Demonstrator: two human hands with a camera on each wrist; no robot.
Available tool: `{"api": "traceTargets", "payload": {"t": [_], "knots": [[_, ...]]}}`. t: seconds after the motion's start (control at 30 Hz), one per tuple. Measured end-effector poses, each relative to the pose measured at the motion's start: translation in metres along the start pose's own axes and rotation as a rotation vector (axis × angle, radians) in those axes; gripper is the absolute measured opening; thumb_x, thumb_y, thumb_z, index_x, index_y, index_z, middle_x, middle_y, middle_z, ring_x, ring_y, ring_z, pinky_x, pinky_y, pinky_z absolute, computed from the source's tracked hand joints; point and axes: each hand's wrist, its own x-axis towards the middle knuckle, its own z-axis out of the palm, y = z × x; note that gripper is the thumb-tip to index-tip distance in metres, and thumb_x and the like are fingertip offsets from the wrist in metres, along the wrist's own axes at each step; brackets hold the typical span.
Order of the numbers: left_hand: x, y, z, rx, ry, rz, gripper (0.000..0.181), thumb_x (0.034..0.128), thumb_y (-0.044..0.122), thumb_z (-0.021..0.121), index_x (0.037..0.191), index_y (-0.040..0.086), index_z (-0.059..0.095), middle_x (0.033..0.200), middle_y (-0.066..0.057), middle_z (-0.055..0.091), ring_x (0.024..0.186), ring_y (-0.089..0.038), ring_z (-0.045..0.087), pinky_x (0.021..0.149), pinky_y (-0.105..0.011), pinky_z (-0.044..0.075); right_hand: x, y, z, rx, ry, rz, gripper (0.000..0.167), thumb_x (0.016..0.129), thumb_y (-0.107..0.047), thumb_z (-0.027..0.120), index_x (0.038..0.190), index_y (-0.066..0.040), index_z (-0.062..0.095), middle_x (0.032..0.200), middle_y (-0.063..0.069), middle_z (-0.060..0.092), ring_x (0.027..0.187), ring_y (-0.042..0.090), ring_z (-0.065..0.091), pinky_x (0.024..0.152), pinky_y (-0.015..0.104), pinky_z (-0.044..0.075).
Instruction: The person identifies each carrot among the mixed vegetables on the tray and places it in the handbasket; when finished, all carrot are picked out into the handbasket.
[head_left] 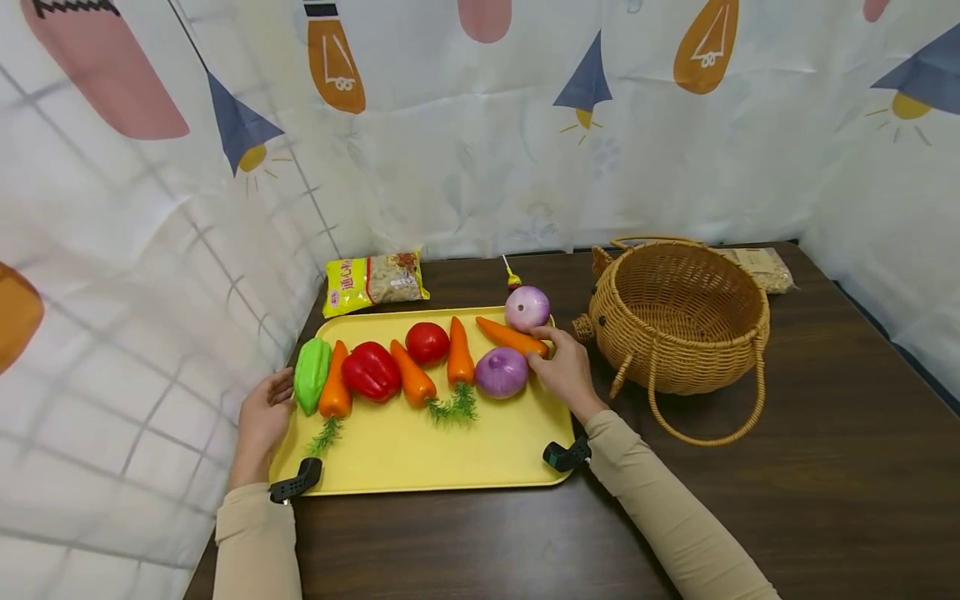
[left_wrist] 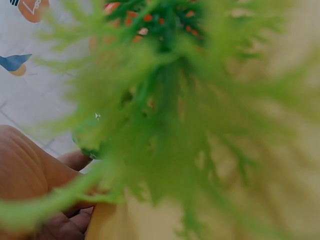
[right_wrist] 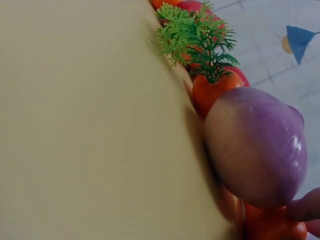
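Note:
My right hand (head_left: 567, 367) pinches the thick end of a carrot (head_left: 504, 333) between thumb and fingers, at the right of a yellow tray (head_left: 420, 458). A purple onion (head_left: 502, 372) lies just left of the thumb; a paler onion (head_left: 527, 307) sits behind the carrot. At the tray's left edge my left hand (head_left: 264, 412) has loosely bent fingers beside a green ribbed fruit (head_left: 312, 375), like a star fruit. Carrot leaves (left_wrist: 170, 110) hide much of the left wrist view. Between lie a red bell pepper (head_left: 371, 372), a tomato (head_left: 427, 343) and more carrots (head_left: 412, 377).
A pig-shaped wicker basket (head_left: 682, 367) stands right of the tray, its handle hanging in front. Behind the tray lie a yellow snack packet (head_left: 375, 282) and a lollipop (head_left: 513, 279). Another packet (head_left: 761, 268) is behind the basket. Patterned curtains (head_left: 480, 167) bound the dark table (head_left: 847, 450).

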Motion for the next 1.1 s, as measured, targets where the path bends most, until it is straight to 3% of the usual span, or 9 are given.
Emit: {"api": "traceTargets", "payload": {"t": [0.1, 0.3, 0.43, 0.63, 0.93, 1.1], "knots": [[-0.001, -0.001, -0.001, 0.006, 0.003, 0.005, 0.057, 0.0977, -0.004, 0.040, 0.153, 0.005, 0.031, 0.151, -0.020, 0.040, 0.134, -0.035, 0.041, 0.103, -0.035, 0.043, 0.000, 0.001, 0.000, -0.012, -0.039, 0.016, 0.037, 0.083, -0.015, 0.075, 0.119, -0.007, 0.069, 0.119, 0.011, 0.065, 0.102, 0.027, 0.056, 0.090, 0.038, 0.044], [-0.002, -0.003, -0.001, 0.021, 0.030, 0.020, 0.056, 0.0967, -0.005, 0.040, 0.152, 0.004, 0.035, 0.148, -0.021, 0.044, 0.132, -0.034, 0.045, 0.096, -0.023, 0.044, -0.001, 0.001, -0.001, -0.070, -0.126, 0.013, 0.047, 0.080, -0.011, 0.077, 0.125, -0.009, 0.065, 0.123, 0.013, 0.062, 0.110, 0.030, 0.057, 0.096, 0.045, 0.045], [0.000, -0.003, 0.000, 0.033, 0.049, 0.031, 0.055, 0.0961, -0.006, 0.041, 0.150, 0.004, 0.038, 0.145, -0.021, 0.046, 0.129, -0.034, 0.047, 0.081, -0.008, 0.038, -0.001, 0.000, -0.001, -0.096, -0.167, 0.018, 0.051, 0.081, -0.010, 0.076, 0.129, -0.010, 0.062, 0.128, 0.013, 0.060, 0.115, 0.031, 0.056, 0.100, 0.047, 0.044], [0.001, -0.001, 0.002, 0.021, 0.045, 0.029, 0.056, 0.0966, -0.006, 0.041, 0.151, 0.005, 0.037, 0.146, -0.021, 0.046, 0.129, -0.034, 0.046, 0.082, -0.010, 0.039, -0.001, -0.001, -0.004, -0.093, -0.132, 0.021, 0.049, 0.083, -0.012, 0.076, 0.130, -0.012, 0.062, 0.126, 0.012, 0.061, 0.113, 0.030, 0.057, 0.099, 0.045, 0.045], [0.001, -0.002, 0.001, 0.033, 0.044, 0.031, 0.056, 0.0969, -0.006, 0.041, 0.151, 0.005, 0.036, 0.146, -0.021, 0.046, 0.129, -0.033, 0.047, 0.088, -0.015, 0.042, -0.002, -0.006, -0.007, -0.059, -0.056, -0.036, 0.047, 0.083, -0.016, 0.077, 0.128, -0.011, 0.063, 0.120, 0.011, 0.063, 0.107, 0.030, 0.059, 0.092, 0.044, 0.048], [0.000, -0.002, 0.001, 0.020, 0.035, 0.016, 0.055, 0.0982, -0.005, 0.041, 0.152, 0.006, 0.035, 0.148, -0.020, 0.044, 0.131, -0.033, 0.045, 0.085, -0.011, 0.041, -0.002, -0.009, -0.009, -0.014, -0.009, -0.070, 0.046, 0.083, -0.016, 0.077, 0.126, -0.009, 0.064, 0.119, 0.012, 0.063, 0.106, 0.029, 0.061, 0.091, 0.042, 0.050]]}}
